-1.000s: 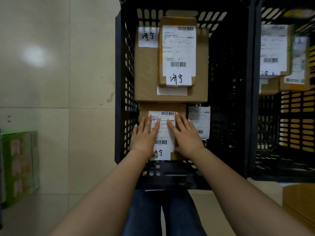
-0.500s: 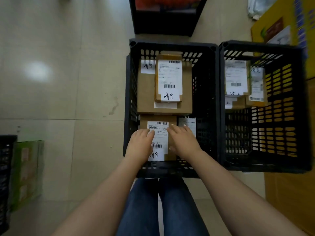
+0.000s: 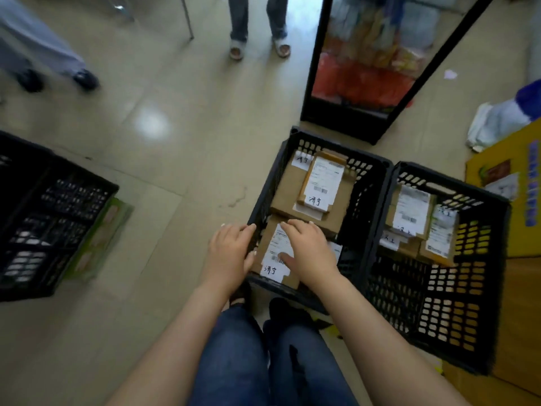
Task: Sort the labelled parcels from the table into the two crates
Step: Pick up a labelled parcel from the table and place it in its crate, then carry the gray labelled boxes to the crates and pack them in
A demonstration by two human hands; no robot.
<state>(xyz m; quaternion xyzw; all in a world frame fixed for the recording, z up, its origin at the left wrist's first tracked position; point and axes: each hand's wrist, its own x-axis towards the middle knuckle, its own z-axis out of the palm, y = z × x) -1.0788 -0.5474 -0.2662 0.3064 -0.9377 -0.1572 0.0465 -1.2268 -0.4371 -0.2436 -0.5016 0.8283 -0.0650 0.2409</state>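
roughly: small parcel (image 3: 270,269) lay at near end of left crate (image 3: 363,206). right hand (image 3: 310,253) flat, open on its label; left hand (image 3: 229,253) loose by the wall, gripping nothing. risk: parcel looked crooked against the rim, might tip on release.

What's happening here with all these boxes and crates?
A person is sorting labelled parcels into two black crates on the floor. The right hand lies flat on a parcel at the near end of the left crate, with the left hand beside it at that crate's left wall. A stack of two boxes sits behind it, and the right crate holds other parcels.
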